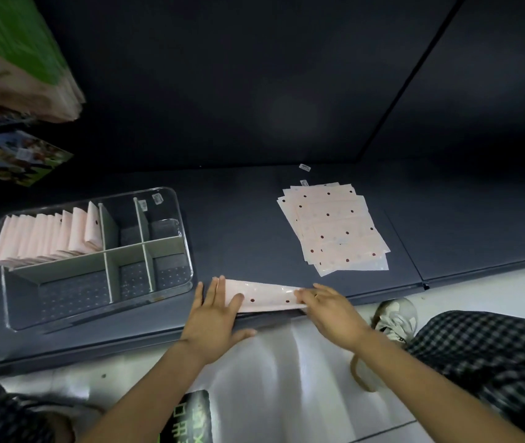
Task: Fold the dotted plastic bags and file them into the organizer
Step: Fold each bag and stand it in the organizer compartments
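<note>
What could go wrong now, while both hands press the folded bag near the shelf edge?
1. The folded bag lies at the very front edge of the shelf; glossy plastic may slide off when the left hand or right hand lifts.
2. Plastic may spring open, spoiling the fold.
3. The filed bags already crowd one compartment of the organizer; pushing another in could disturb them.

The organizer (171, 199) was seen to be of clear, glossy plastic, with matt grey dividers (62, 266). Right of it, the stacked dotted bags (334, 228) were of thin, faintly shiny pink plastic. The shelf (238, 219) beneath was finished matt dark grey and smooth.
</note>
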`<state>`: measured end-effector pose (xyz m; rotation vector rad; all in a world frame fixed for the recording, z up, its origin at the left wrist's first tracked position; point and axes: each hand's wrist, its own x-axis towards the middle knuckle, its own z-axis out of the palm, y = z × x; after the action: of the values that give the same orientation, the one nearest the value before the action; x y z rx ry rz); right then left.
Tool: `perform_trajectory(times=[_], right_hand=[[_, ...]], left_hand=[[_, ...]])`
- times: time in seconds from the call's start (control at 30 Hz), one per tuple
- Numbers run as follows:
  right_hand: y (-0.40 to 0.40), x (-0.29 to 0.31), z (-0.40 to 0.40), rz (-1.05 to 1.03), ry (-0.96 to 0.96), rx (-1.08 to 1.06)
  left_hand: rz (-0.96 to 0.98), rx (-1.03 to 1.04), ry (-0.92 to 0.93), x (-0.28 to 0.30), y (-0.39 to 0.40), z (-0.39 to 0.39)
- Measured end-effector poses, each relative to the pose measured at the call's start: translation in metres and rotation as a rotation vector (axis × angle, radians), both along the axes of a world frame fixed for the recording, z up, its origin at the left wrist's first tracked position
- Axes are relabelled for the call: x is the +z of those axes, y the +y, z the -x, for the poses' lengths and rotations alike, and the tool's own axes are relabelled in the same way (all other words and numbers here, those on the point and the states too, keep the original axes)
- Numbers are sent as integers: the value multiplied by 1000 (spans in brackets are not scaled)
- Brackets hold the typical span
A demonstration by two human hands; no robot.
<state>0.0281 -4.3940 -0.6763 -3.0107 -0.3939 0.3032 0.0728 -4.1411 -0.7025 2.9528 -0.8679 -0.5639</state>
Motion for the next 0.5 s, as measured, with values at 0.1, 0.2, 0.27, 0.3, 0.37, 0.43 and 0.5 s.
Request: perform_trajectory(times=[0.1,0.2,0.27,0.3,0.37,0.43,0.5], right_hand=[[5,32,-24,-29,77,27],[17,68,-44,-237,79,-45],[24,87,-50,-476,-22,-208],[29,97,-51,-629,-88,-331],[40,113,-50,-917,-51,-586],[55,119,-45,-998,174,-703],[72,119,-35,-1045,329,-676]], left_hand=[[96,59,-64,21,-18,-3],[457,178,-29,46,-25,-7],[733,445,144,69,-29,-10],[905,615,270,79,-30,-13],[1208,917,533,101,-31,-16],[1359,1022,732,117,-29,-14],[1449,1030,834,131,-26,-7]])
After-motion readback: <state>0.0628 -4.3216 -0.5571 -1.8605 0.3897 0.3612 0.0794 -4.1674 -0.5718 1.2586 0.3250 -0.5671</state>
